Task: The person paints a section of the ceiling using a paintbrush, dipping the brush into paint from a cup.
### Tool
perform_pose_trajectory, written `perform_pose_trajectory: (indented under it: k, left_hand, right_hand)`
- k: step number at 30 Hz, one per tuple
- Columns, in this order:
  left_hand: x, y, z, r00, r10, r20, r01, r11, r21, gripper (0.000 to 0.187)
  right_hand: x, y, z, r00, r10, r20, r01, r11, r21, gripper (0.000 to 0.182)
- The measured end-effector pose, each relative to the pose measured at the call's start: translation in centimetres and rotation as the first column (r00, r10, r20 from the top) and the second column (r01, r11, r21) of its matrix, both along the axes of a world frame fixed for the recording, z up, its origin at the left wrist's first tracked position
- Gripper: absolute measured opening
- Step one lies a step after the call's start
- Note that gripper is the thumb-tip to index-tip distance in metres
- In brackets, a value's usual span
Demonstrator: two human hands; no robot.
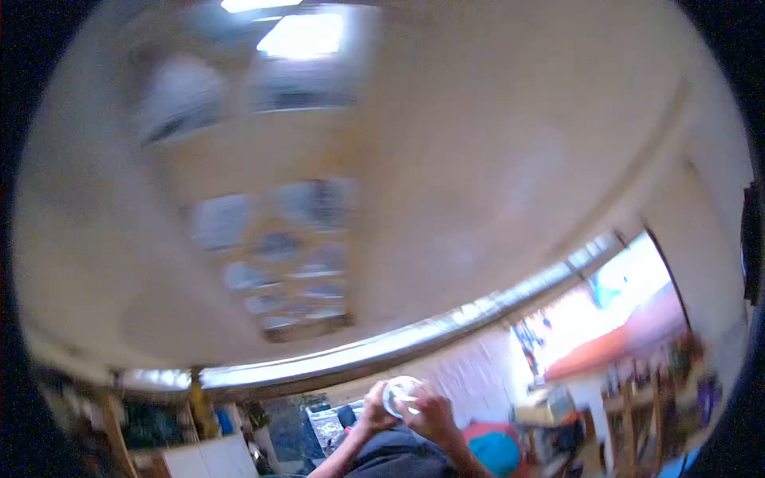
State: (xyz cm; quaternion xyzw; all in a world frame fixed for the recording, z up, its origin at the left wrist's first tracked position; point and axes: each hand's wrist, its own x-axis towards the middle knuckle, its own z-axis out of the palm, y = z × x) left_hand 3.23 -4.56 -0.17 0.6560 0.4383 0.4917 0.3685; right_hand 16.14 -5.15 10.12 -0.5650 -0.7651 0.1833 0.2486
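Note:
Low in the head view, a whitish round thing [398,392], like a small cup or bowl, is held up between both hands. Blur hides its exact kind. My left hand [374,409] is closed on its left side. Fingers of my right hand [430,413] curl over its right side and front, covering part of it. Dark clothing [406,454] shows just below the hands.
A bright opening [606,311] is in the wall at right, with cluttered shelves [645,406] below it. A turquoise round item [494,452] lies to the right of my hands. A white cabinet [211,458] stands at left. Papers [319,203] are fixed on the blurred surface above.

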Motion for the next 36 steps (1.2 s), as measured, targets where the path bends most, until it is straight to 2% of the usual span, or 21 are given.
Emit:
perform_pose_trajectory:
  k: [1, 3, 5, 6, 7, 10, 13, 14, 15, 16, 18, 20, 22, 26, 28, 29, 31, 33, 34, 35, 36]
  left_hand:
    - [0.0, 0.4, -0.3, 0.998, -0.044, -0.044, 0.046, 0.998, 0.039, 0.045]
    - [0.6, 0.2, -2.2, 0.992, -0.091, 0.083, 0.100, 0.987, -0.124, 0.045]
    - [1.4, 0.5, 1.6, 0.987, -0.148, 0.054, 0.153, 0.982, -0.110, 0.044]
    - [1.9, 0.7, 1.7, 0.986, -0.155, 0.058, 0.159, 0.983, -0.087, 0.044]
    - [2.1, 1.0, 1.7, 0.977, -0.207, 0.041, 0.210, 0.974, -0.080, 0.044]
    - [3.6, 1.6, 1.0, 0.960, -0.256, 0.112, 0.275, 0.938, -0.211, 0.045]
    - [4.4, 1.8, 1.0, 0.937, -0.335, 0.104, 0.348, 0.925, -0.155, 0.045]
    - [4.4, 1.7, 0.6, 0.932, -0.350, 0.096, 0.361, 0.920, -0.152, 0.045]
    - [4.8, 1.8, 0.5, 0.929, -0.334, 0.158, 0.363, 0.904, -0.226, 0.045]
    - [5.2, 1.9, 0.4, 0.925, -0.312, 0.218, 0.368, 0.881, -0.296, 0.044]
    - [5.7, 1.8, 1.8, 0.923, -0.346, 0.167, 0.378, 0.892, -0.247, 0.044]
    - [6.0, 1.8, 2.4, 0.920, -0.376, 0.112, 0.392, 0.899, -0.195, 0.044]
    - [6.1, 2.0, 2.2, 0.933, -0.360, -0.027, 0.352, 0.924, -0.153, 0.043]
    - [6.7, 2.0, 3.1, 0.939, -0.326, -0.106, 0.324, 0.945, -0.041, 0.042]
    - [6.7, 2.1, 2.7, 0.927, -0.375, 0.001, 0.370, 0.916, -0.156, 0.043]
    - [6.8, 2.0, 2.6, 0.924, -0.382, -0.006, 0.377, 0.914, -0.153, 0.043]
    - [7.2, 1.7, 2.7, 0.870, -0.388, 0.303, 0.469, 0.841, -0.269, 0.051]
    - [7.5, 1.7, 2.8, 0.869, -0.402, 0.289, 0.476, 0.837, -0.268, 0.051]
    - [7.6, 1.6, 2.8, 0.868, -0.410, 0.281, 0.481, 0.836, -0.266, 0.051]
    - [0.1, -6.9, -3.6, 0.866, -0.419, 0.273, 0.486, 0.833, -0.263, 0.051]
    - [8.4, 1.9, 3.0, 0.864, -0.428, 0.265, 0.492, 0.831, -0.260, 0.051]
  right_hand:
    - [0.2, 0.0, -0.1, 1.000, 0.011, -0.004, -0.011, 1.000, 0.024, 0.021]
    - [0.5, -0.5, -0.6, 0.996, -0.037, 0.086, 0.041, 0.998, -0.049, 0.021]
    - [0.5, -0.7, 1.3, 0.988, -0.132, 0.080, 0.140, 0.984, -0.111, 0.024]
    - [1.2, -0.8, 0.7, 0.991, -0.110, 0.070, 0.119, 0.982, -0.144, 0.025]
    - [1.3, -0.9, 0.5, 0.985, -0.163, 0.053, 0.169, 0.976, -0.138, 0.025]
    - [2.7, -1.3, 0.3, 0.968, -0.251, 0.008, 0.251, 0.965, -0.075, 0.025]
    - [3.7, -1.9, 0.2, 0.966, -0.257, -0.004, 0.257, 0.966, -0.014, 0.023]
    - [3.6, -2.2, 0.2, 0.962, -0.267, -0.065, 0.271, 0.959, 0.078, 0.023]
    - [3.8, -2.3, 0.3, 0.954, -0.270, -0.126, 0.289, 0.942, 0.168, 0.023]
    - [4.0, -2.2, 0.4, 0.949, -0.285, -0.135, 0.306, 0.937, 0.172, 0.023]
    - [4.5, -2.2, 0.9, 0.957, -0.275, -0.095, 0.282, 0.957, 0.065, 0.021]
    - [4.7, -2.2, 1.1, 0.941, -0.294, -0.169, 0.316, 0.941, 0.121, 0.019]
    - [5.0, -2.2, 1.5, 0.923, -0.301, -0.240, 0.347, 0.921, 0.179, 0.018]
    - [5.6, -2.3, 1.5, 0.923, -0.306, -0.233, 0.327, 0.944, 0.054, 0.013]
    - [5.9, -2.1, 1.2, 0.924, -0.319, -0.211, 0.329, 0.944, 0.012, 0.013]
    - [6.1, -2.1, 1.1, 0.925, -0.315, -0.213, 0.320, 0.947, -0.014, 0.013]
    - [6.3, -2.0, 0.9, 0.922, -0.316, -0.222, 0.315, 0.948, -0.040, 0.013]
    - [6.5, -1.9, 0.4, 0.910, -0.314, -0.269, 0.344, 0.936, 0.071, 0.013]
    - [6.5, -1.8, 0.1, 0.906, -0.321, -0.276, 0.353, 0.933, 0.071, 0.013]
    - [6.6, -1.6, -0.4, 0.920, -0.318, -0.228, 0.341, 0.937, 0.068, 0.012]
    - [6.6, -1.4, -0.8, 0.932, -0.314, -0.180, 0.330, 0.942, 0.064, 0.011]
